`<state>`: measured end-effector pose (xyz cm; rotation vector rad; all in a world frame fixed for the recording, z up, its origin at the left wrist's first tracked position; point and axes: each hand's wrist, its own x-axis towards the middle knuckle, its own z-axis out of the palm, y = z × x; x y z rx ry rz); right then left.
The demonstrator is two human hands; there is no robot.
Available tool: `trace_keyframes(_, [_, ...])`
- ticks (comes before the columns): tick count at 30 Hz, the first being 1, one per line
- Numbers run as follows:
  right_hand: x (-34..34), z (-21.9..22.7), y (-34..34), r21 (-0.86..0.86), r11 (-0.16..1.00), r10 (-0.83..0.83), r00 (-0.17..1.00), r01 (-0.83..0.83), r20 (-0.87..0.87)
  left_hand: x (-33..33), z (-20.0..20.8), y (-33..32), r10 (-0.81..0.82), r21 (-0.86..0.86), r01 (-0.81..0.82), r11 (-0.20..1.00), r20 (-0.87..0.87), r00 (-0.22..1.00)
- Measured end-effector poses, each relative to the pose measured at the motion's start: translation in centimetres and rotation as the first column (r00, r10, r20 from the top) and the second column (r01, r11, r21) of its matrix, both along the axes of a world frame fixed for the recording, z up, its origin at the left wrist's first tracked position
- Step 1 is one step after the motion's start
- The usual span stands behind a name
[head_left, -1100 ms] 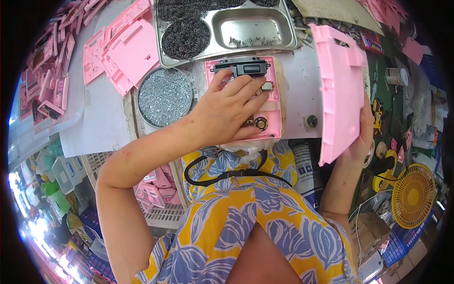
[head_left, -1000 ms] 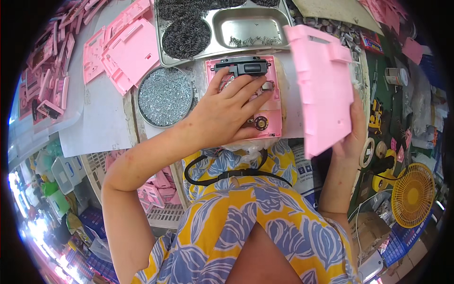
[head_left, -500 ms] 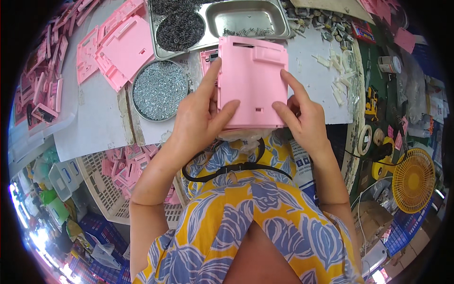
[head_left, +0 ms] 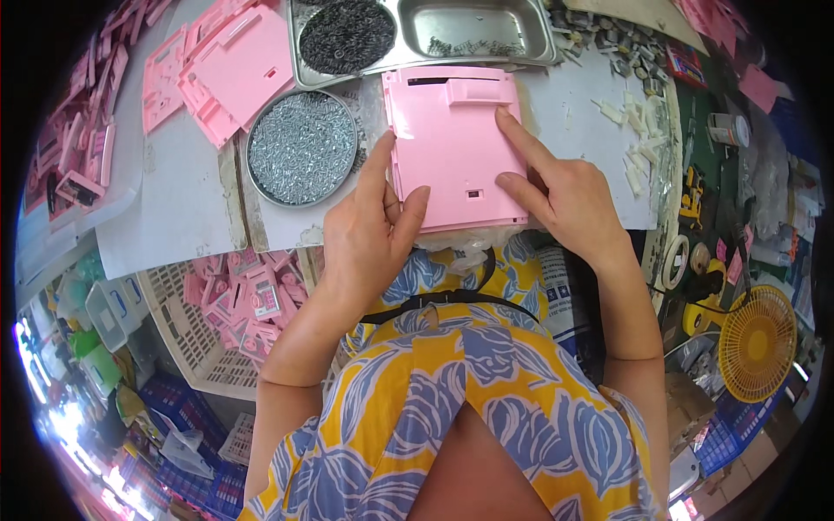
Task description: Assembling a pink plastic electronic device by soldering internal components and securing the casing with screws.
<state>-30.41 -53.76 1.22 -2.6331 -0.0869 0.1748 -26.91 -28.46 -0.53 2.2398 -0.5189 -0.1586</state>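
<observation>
A pink plastic cover (head_left: 460, 156), squarish, with a raised block and a slot at its far end and a small window near the front, lies at the table's front edge. My left hand (head_left: 369, 213) holds its left edge, index finger along the side and thumb at the near left. At the right edge my right hand (head_left: 565, 195) grips it, index finger beside the raised block and thumb on the top face. Clear plastic film (head_left: 465, 243) shows under its near edge. What lies beneath the cover is hidden.
A round dish of small screws (head_left: 302, 149) stands left of the cover. Behind is a metal tray (head_left: 547, 43) with dark springs. More pink panels (head_left: 239, 74) lie at far left, white plastic pieces (head_left: 641, 139) at right. A crate (head_left: 187, 339) of pink parts sits below.
The pink cover has come down and slightly left, now covering the pink part that showed at its left. Both hands stay at its edges, the right index finger moving onto its top.
</observation>
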Motion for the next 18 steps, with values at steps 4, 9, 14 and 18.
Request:
trace_keyframes(4, [0.3, 0.8, 0.9, -0.146, 0.988, 0.038, 0.997, -0.047, -0.064, -1.0, -1.4, 0.3, 0.072, -0.045, -0.078, 0.996, -0.125, 0.990])
trace_keyframes(9, [0.9, 1.0, 0.8, -0.153, 0.983, 0.101, 0.995, -0.103, -0.017, 0.6, -0.6, 1.8, 0.021, -0.058, -0.041, 0.997, -0.309, 0.951])
trace_keyframes(14, [2.9, 1.0, -3.9, 0.305, 0.948, -0.104, 0.994, 0.093, 0.020, 5.4, 0.3, 6.4, 0.146, -0.055, -0.150, 0.987, -0.074, 0.987])
trace_keyframes(18, [11.5, 5.9, -5.9, 0.702, 0.711, -0.522, 0.635, -0.046, 0.570, 8.2, -1.1, 8.0, -0.080, 0.297, -0.054, 0.953, 0.419, 0.905])
